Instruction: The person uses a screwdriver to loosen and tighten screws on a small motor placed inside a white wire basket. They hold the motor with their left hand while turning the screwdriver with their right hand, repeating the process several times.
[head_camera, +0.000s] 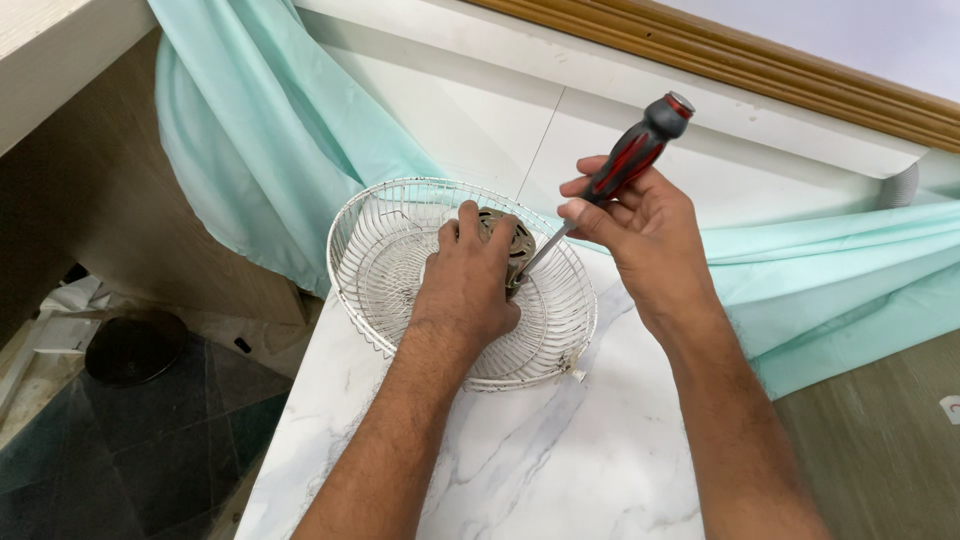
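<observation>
Motor (508, 240) sits in the white wire fan guard (385, 250) near the marble table's left edge (300, 400); left hand (468, 280) clamps it, right hand (640, 225) fists the screwdriver (625, 160), tip touching the motor.

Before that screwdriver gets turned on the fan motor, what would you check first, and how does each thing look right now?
1. Left hand steadies the fan motor: ok.
2. Right hand grips the screwdriver handle: ok.
3. Tip seated in a screw: cannot tell, the fingers hide it.
4. White wire fan guard lies flat on the marble tabletop: ok.
5. Guard well back from the table edge: not ok, its left rim sits near the edge.
6. Green curtain clear of the shaft: ok.
</observation>
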